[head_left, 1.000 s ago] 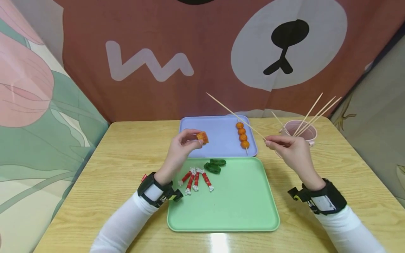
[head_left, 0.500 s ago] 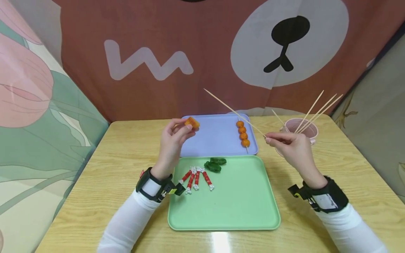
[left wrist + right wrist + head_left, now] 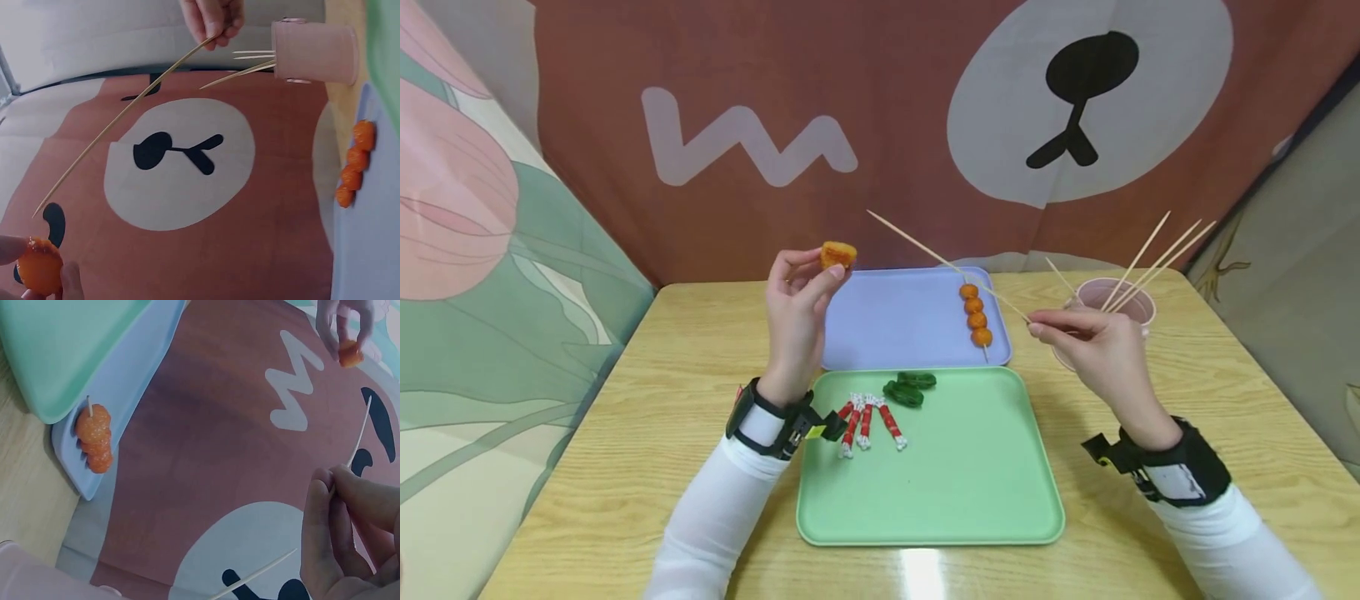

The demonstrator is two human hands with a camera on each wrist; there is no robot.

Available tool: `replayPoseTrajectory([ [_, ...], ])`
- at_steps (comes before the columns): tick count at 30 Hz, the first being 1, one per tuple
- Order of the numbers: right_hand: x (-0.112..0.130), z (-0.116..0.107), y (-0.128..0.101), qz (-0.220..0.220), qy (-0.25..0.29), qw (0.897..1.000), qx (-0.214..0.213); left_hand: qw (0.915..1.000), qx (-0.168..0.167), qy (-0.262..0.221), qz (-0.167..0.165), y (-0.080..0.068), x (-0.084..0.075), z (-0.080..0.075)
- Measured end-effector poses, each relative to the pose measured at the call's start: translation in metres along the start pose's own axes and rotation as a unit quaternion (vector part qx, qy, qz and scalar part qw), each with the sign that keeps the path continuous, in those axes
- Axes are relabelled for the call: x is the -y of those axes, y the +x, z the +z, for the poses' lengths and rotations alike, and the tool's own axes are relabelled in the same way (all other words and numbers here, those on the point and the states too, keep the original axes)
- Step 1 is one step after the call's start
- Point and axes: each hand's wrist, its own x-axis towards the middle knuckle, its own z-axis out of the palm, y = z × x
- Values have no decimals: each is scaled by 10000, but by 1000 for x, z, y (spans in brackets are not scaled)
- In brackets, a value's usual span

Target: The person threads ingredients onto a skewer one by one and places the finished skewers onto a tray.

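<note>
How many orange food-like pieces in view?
5: one orange piece pinched in the left hand; four orange balls in a row on a skewer on the lavender tray. No others visible.

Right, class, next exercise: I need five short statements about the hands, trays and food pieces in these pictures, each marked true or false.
1. The left hand pinches an orange piece. True.
2. The right hand holds a bare skewer. True.
3. That skewer's tip is through the orange piece. False: they are apart.
4. Four orange balls lie on the blue tray. True.
5. The green pieces lie on the blue tray. False: they lie on the green tray.
</note>
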Motion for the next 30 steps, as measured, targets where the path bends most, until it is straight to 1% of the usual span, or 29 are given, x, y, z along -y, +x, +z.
replayPoseTrajectory([
  [5,7,4,0,-106,-177,9997,101,9982,-323,-60,493,11,-1,3],
  [9,9,7,1,-288,-380,9988,103,9965,-457,-33,703,13,-2,2],
  [18,9,10,0,-494,-634,9967,93,9952,-484,-9,846,14,-3,0],
  [26,7,12,-1,-621,-644,9960,26,9959,-515,112,728,13,-2,0],
  [30,5,13,-1,-647,-675,9956,14,9956,-513,215,756,12,-1,1],
])
